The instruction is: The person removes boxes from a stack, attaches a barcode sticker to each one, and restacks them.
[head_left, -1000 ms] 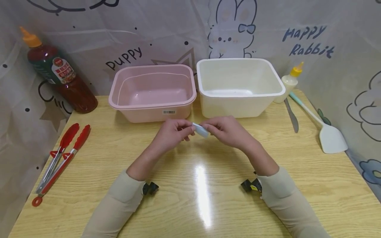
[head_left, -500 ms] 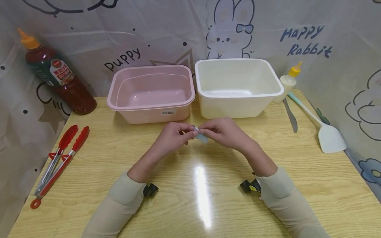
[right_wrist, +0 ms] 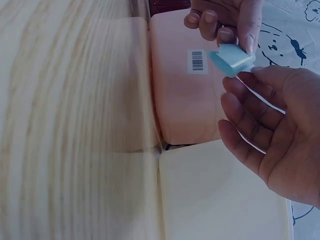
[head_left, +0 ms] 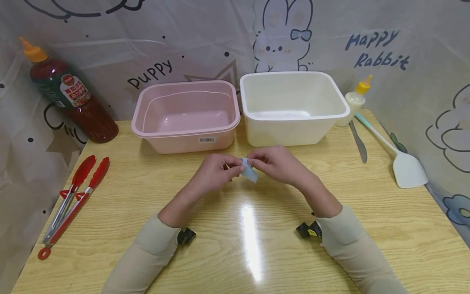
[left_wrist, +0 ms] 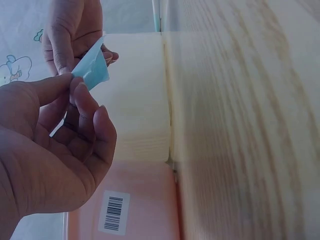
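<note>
Holding one small light-blue packet (head_left: 249, 173) between both hands, we keep it in the air just in front of the pink plastic tub (head_left: 185, 116), above the wooden table (head_left: 235, 228).

Left hand (head_left: 216, 169): thumb and forefinger pinch one corner of the packet, the other fingers curled under; the left wrist view confirms the pinch (left_wrist: 75, 82).

Right hand (head_left: 273, 163): fingertips nip the opposite top edge of the packet. The right wrist view shows the lower fingers of this hand (right_wrist: 270, 130) loose and spread, so only the tips do the holding.

Also entered, each placed from the pink tub:
- white plastic tub (head_left: 293, 107), touching or just beside it on the right;
- dark red sauce bottle with orange cap (head_left: 69, 94), to its left, leaning on the printed cloth backdrop (head_left: 382, 53);
- red-tipped tongs (head_left: 71, 200), left and nearer us;
- small white squeeze bottle with yellow cap (head_left: 355, 102), table knife (head_left: 359, 143) and pale spatula (head_left: 398, 157), beyond the white tub on the far right.

Risks, in our judgement: the grip is thin on both sides, so the packet may slip and drop onto the table. If we pull unevenly it may tear crookedly, and whatever is inside, which we cannot see, may fall short of the tubs.
</note>
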Available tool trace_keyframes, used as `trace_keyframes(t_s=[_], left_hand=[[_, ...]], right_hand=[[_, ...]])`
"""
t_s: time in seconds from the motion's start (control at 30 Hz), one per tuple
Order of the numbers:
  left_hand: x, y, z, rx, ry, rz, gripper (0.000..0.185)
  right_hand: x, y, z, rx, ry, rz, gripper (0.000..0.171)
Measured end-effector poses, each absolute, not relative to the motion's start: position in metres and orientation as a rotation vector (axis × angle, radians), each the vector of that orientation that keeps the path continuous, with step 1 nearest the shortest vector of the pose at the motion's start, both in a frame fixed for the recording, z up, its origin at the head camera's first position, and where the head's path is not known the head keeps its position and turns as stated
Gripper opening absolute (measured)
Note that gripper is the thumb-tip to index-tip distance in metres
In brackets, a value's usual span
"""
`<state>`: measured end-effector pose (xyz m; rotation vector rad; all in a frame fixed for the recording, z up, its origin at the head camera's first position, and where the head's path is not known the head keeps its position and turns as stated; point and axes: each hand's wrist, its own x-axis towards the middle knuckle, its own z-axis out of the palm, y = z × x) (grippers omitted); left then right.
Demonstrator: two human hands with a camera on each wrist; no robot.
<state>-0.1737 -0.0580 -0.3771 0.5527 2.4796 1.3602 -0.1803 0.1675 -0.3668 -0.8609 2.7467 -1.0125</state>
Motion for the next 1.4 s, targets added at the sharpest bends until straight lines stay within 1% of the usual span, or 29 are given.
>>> trace_keyframes(t_s=[0.6,0.87,1.03,1.13,1.2,1.27,1.4], left_hand=[[-0.173,-0.057,-0.377,0.507,2.553,1.200,0.015],[-0.172,-0.058,-0.377,0.577,2.479,1.043,0.023],[-0.173,-0.066,-0.375,0.542,2.557,0.801,0.028],[-0.172,-0.071,-0.371,0.458,2.700,0.592,0.030],[-0.170,-0.072,-0.369,0.424,2.780,0.531,0.032],[-0.169,-0.071,-0.366,0.435,2.818,0.608,0.030],[-0.166,-0.063,-0.362,0.557,2.618,1.030,0.032]], right_hand=[[-0.187,0.194,-0.353,-0.644,2.850,-1.064,0.019],[-0.190,0.206,-0.349,-0.567,2.909,-1.089,0.021],[-0.190,0.204,-0.351,-0.575,2.895,-1.088,0.020],[-0.190,0.201,-0.352,-0.568,2.913,-1.072,0.019],[-0.189,0.199,-0.353,-0.565,2.944,-1.049,0.018],[-0.188,0.195,-0.354,-0.576,2.980,-1.013,0.018],[-0.185,0.186,-0.356,-0.634,3.036,-0.932,0.018]])
